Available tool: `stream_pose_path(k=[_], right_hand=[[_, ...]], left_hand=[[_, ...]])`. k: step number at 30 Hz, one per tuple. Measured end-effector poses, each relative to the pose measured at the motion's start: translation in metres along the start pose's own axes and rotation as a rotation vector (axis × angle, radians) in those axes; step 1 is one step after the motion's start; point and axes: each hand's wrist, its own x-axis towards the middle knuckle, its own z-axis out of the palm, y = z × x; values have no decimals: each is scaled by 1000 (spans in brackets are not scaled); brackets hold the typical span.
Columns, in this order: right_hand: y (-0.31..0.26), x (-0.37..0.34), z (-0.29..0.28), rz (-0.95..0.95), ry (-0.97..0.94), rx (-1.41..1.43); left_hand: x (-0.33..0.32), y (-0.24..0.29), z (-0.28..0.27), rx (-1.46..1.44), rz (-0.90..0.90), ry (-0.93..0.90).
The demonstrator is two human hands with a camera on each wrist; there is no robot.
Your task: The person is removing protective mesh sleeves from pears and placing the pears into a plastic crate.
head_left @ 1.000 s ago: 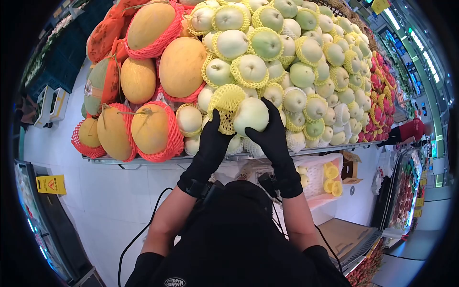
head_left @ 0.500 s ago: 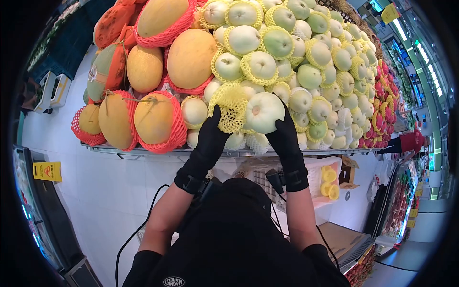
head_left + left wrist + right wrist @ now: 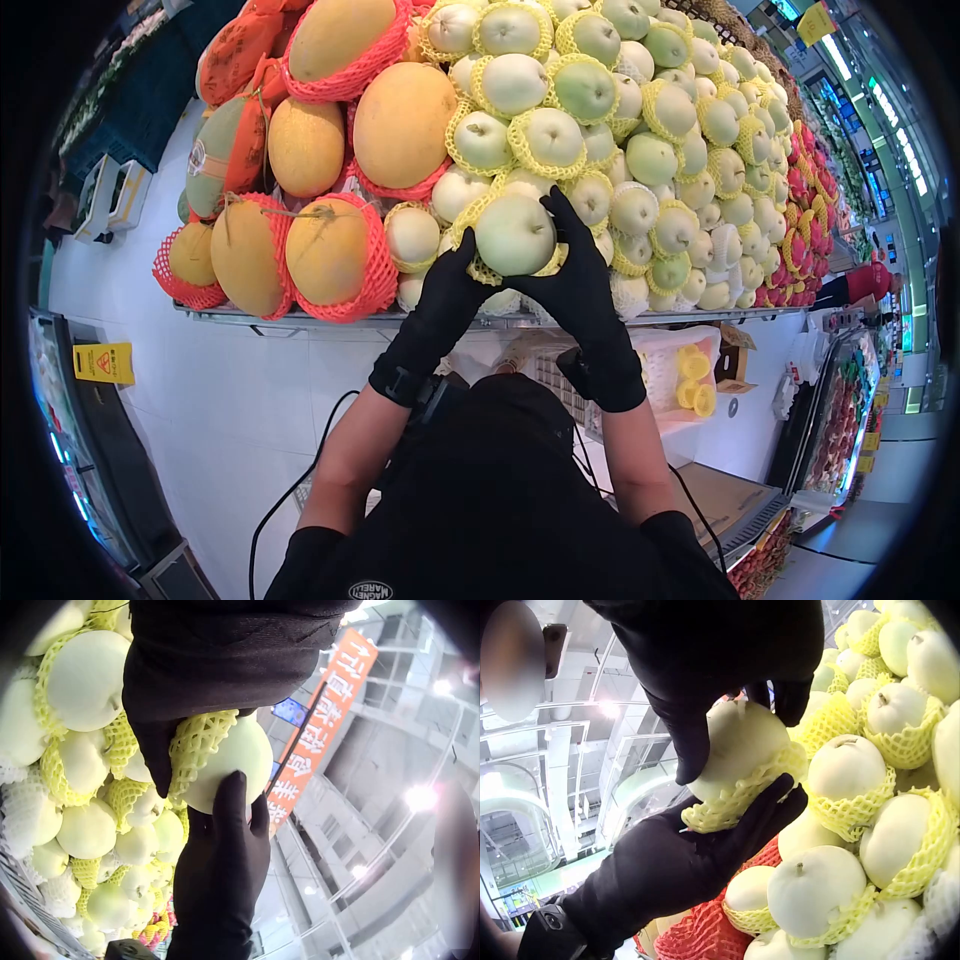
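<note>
Both hands wear black gloves and hold one pale green-white melon (image 3: 514,235) above the front of the melon pile. A yellow foam net (image 3: 739,796) covers one side of the melon. My left hand (image 3: 447,293) cups the net from outside, its fingers and thumb (image 3: 769,806) against the mesh. My right hand (image 3: 578,290) grips the bare side of the melon, with its thumb (image 3: 229,799) across the skin in the left wrist view. From the right wrist view, the melon sits in the net with its bare part toward the right hand.
Pale melons in yellow nets (image 3: 548,138) are heaped behind the hands. Large orange melons (image 3: 328,250) in red nets lie to the left, dragon fruit (image 3: 800,220) far right. Below the metal display edge (image 3: 400,318) stands a lined crate (image 3: 665,350) holding stacked yellow nets (image 3: 693,380).
The melon, held beside the net by the right hand, has moved left and into it. The left hand, which held the net spread, now holds it around the melon.
</note>
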Motion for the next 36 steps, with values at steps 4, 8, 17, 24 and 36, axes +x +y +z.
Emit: stream_pose_path(k=[4, 8, 17, 24, 36], right_hand=[[-5, 0, -7, 91, 1, 67], [-4, -1, -11, 47, 21, -70], [-24, -4, -8, 138, 27, 7], [-28, -2, -5, 63, 45, 31], [-17, -11, -9, -34, 102, -14]], left_hand=[[2, -4, -8, 336, 295, -109], [2, 2, -8, 965, 521, -72], [11, -5, -6, 880, 521, -38], [7, 3, 1, 1020, 693, -45], [10, 1, 3, 1254, 679, -85]])
